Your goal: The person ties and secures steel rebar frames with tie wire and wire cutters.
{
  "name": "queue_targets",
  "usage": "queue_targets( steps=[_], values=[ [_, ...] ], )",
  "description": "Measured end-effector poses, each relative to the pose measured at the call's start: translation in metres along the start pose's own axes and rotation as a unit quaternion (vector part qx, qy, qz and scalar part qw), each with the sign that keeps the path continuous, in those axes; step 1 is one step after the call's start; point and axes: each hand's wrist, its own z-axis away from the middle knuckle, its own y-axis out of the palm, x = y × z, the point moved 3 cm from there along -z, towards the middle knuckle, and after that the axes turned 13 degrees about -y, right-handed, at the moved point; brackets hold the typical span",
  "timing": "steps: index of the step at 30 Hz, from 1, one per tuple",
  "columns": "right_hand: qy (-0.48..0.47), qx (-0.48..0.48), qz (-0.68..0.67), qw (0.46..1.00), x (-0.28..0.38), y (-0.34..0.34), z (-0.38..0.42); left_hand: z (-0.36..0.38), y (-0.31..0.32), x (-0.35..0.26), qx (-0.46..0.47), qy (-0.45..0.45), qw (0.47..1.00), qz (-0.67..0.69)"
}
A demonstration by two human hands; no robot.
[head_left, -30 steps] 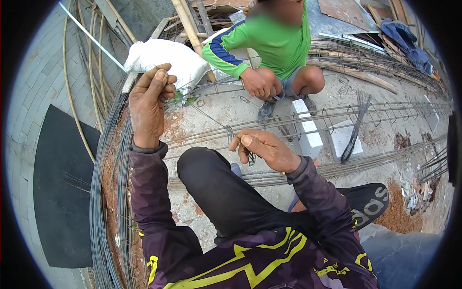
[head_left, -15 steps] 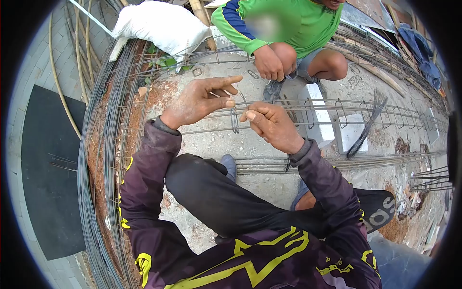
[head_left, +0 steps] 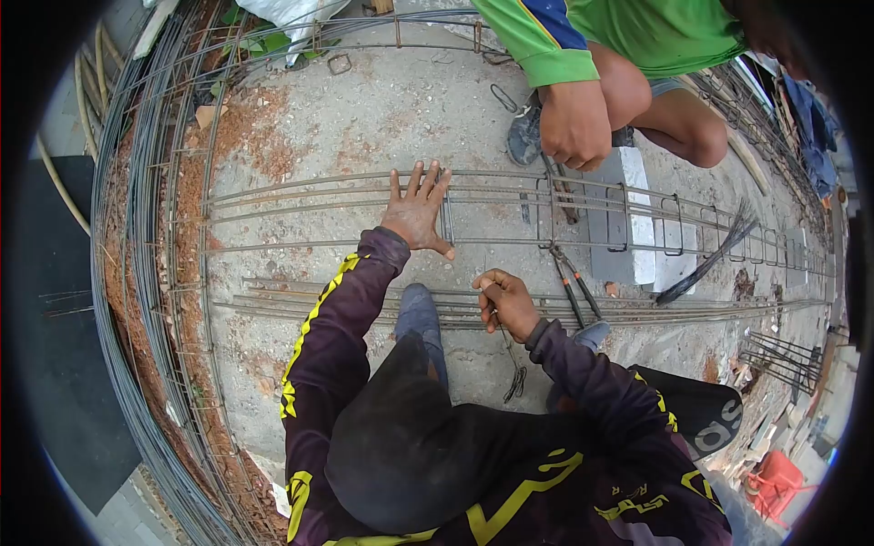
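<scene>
My left hand [head_left: 419, 211] is open, fingers spread, over the long rebar rods [head_left: 319, 188] of a cage, close beside a wire stirrup [head_left: 447, 215]. Lower and to the right, my right hand [head_left: 507, 302] is closed, with thumb and fingers pinched together. A thin tie wire [head_left: 517, 378] hangs below that hand and ends in a looped tangle near my feet. Long-handled pliers [head_left: 575, 289] lie across the rods to the right of my right hand, their jaws near another stirrup [head_left: 544, 211].
A co-worker in a green shirt [head_left: 637, 36] squats opposite, one hand [head_left: 575, 127] hanging close to the cage. White blocks [head_left: 626, 214] sit under the cage, with a bundle of dark wires [head_left: 715, 257] nearby. More rebar [head_left: 146, 227] runs along the left.
My hands have moved apart: the left has spread open over the rods, and the right has come lower, toward my knees. My view has tipped downward and closer; the pliers now show.
</scene>
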Motion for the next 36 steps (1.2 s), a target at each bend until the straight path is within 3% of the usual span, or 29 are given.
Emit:
queue_targets(
  steps=[6,15,23,27,29,32,35,36],
  values=[
    [0.01,-0.022,-0.042,0.999,-0.003,0.019,-0.021,-0.014,0.001,-0.002,-0.015,0.043,0.999,0.01],
    [-0.057,-0.068,-0.052,0.995,-0.01,0.045,-0.045,-0.003,-0.007,0.029,-0.047,0.059,0.997,0.002],
    [-0.071,-0.032,-0.032,0.996,-0.006,0.062,-0.055,0.038,-0.01,0.156,-0.01,-0.04,0.994,-0.097],
    [-0.099,-0.094,-0.02,0.99,-0.013,0.054,-0.058,0.055,-0.013,0.2,0.042,-0.095,0.989,-0.103],
    [-0.137,-0.122,-0.015,0.983,-0.015,0.049,-0.061,0.051,-0.02,0.187,0.048,-0.103,0.99,-0.086],
    [-0.16,-0.179,-0.03,0.97,-0.023,0.042,-0.063,0.029,-0.03,0.126,-0.008,-0.024,1.0,0.002],
    [-0.182,-0.226,-0.016,0.957,-0.015,0.044,-0.057,-0.026,-0.02,0.062,-0.007,0.032,0.987,0.155],
    [-0.171,-0.233,-0.013,0.957,-0.014,0.043,-0.056,-0.037,-0.02,0.043,-0.069,0.036,0.987,0.139]
  ],
)
